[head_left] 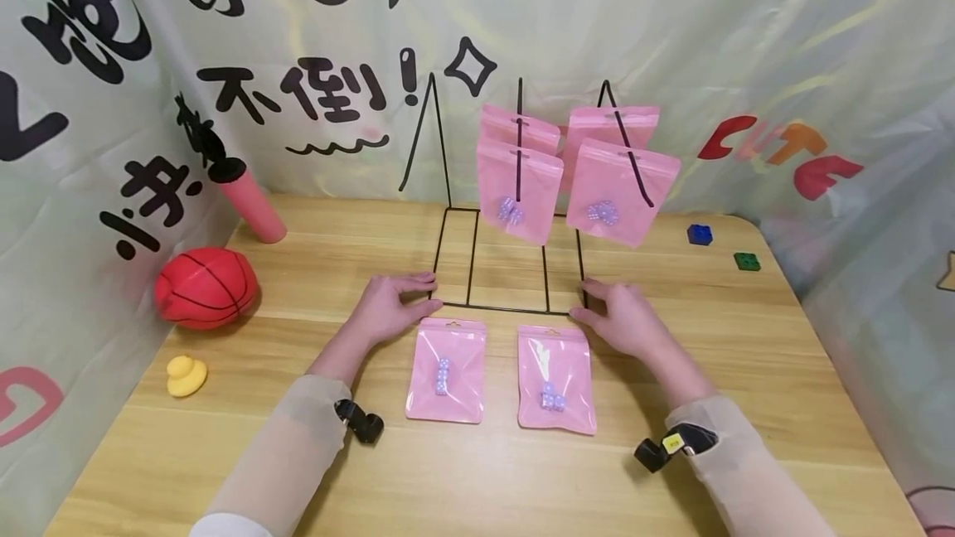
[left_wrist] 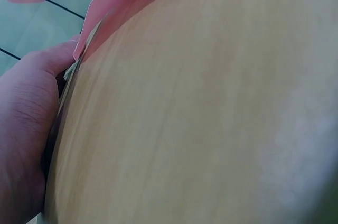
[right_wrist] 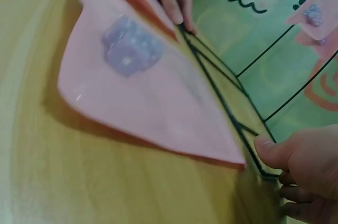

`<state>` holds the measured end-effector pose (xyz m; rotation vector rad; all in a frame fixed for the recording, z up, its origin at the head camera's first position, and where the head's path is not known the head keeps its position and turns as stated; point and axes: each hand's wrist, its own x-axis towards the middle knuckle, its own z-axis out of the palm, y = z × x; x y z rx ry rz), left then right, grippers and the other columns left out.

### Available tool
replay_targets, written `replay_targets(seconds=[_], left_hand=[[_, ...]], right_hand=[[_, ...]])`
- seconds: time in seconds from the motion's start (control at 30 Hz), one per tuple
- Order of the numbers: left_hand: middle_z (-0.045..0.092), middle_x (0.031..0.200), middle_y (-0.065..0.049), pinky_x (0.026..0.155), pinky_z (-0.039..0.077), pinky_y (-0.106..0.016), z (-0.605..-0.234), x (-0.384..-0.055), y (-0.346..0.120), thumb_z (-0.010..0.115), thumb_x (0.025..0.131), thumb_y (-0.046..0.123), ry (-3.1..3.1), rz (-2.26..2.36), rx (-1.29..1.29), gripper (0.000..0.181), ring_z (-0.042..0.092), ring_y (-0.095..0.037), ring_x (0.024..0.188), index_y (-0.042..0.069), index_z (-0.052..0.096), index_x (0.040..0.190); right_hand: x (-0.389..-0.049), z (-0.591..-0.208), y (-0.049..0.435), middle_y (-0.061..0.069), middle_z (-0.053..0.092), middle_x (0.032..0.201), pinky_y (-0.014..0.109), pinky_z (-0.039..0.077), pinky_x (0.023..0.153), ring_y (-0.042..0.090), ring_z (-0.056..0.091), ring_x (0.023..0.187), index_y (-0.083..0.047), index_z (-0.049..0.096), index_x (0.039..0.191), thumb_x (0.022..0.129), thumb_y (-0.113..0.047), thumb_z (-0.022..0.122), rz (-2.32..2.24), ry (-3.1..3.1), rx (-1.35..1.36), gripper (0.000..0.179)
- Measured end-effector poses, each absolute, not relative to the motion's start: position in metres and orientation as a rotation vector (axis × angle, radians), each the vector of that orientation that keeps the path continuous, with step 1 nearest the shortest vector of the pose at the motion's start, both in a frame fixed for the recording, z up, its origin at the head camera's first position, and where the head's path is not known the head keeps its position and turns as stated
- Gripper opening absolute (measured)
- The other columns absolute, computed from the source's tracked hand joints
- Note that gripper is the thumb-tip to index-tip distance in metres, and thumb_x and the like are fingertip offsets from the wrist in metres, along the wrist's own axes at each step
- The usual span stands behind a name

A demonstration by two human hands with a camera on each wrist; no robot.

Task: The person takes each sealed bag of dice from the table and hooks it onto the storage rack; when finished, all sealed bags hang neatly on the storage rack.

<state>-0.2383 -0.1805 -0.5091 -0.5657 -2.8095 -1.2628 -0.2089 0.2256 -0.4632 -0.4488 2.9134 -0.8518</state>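
A black wire display rack [head_left: 507,308] stands on the table with three upright prongs. My left hand [head_left: 388,305] holds the front left corner of its base, and my right hand [head_left: 622,317] grips the front right corner between thumb and fingers. Several pink zip bags hang from the middle and right prongs, the front ones being a left bag [head_left: 525,176] and a right bag [head_left: 627,185] with purple dice inside. The left prong carries nothing. Two more pink bags, one on the left [head_left: 462,384] and one on the right [head_left: 555,363], lie flat before the rack with dice inside.
On the left are a red ball [head_left: 205,288], a yellow rubber duck [head_left: 186,376] and a pink cylinder [head_left: 254,205] with a black top. A blue block [head_left: 700,234] and a green block [head_left: 747,261] lie at the back right. Printed cloth [head_left: 336,172] hangs behind the table.
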Motion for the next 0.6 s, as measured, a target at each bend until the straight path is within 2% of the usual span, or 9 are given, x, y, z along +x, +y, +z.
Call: replay_targets(seconds=[0.03,0.07,0.3,0.6], left_hand=[[0.068,0.138,0.002,0.121,0.038,-0.045,-0.509,-0.238,-0.18,0.085,0.092,0.039,-2.81,-1.264,-0.568,0.041,0.06,-0.025,0.134,0.014,0.079,0.123],[0.068,0.138,0.002,0.12,0.038,-0.045,-0.509,-0.238,-0.179,0.085,0.092,0.039,-2.807,-1.267,-0.572,0.041,0.06,-0.025,0.134,0.013,0.079,0.123],[0.066,0.142,0.002,0.122,0.037,-0.046,-0.509,-0.237,-0.179,0.084,0.093,0.04,-2.825,-1.26,-0.58,0.042,0.059,-0.025,0.136,0.014,0.078,0.126],[0.062,0.148,-0.002,0.123,0.032,-0.052,-0.496,-0.233,-0.18,0.081,0.096,0.041,-2.91,-1.219,-0.583,0.048,0.052,-0.032,0.142,0.014,0.073,0.135]], right_hand=[[-0.208,-0.465,0.226,0.031,0.057,0.145,0.063,0.044,0.111,0.049,0.055,0.133,0.009,0.06,0.143,0.101,-0.026,0.075,-0.827,2.925,-0.449,0.056],[-0.208,-0.467,0.227,0.031,0.056,0.146,0.063,0.043,0.112,0.05,0.054,0.134,0.009,0.06,0.142,0.102,-0.026,0.075,-0.813,2.931,-0.445,0.056],[-0.206,-0.471,0.225,0.029,0.058,0.145,0.063,0.045,0.111,0.052,0.054,0.132,0.01,0.068,0.132,0.101,-0.024,0.076,-0.746,2.998,-0.464,0.046],[-0.21,-0.473,0.219,0.03,0.058,0.143,0.063,0.046,0.109,0.054,0.054,0.131,0.008,0.068,0.13,0.101,-0.023,0.075,-0.698,3.0,-0.443,0.044]])
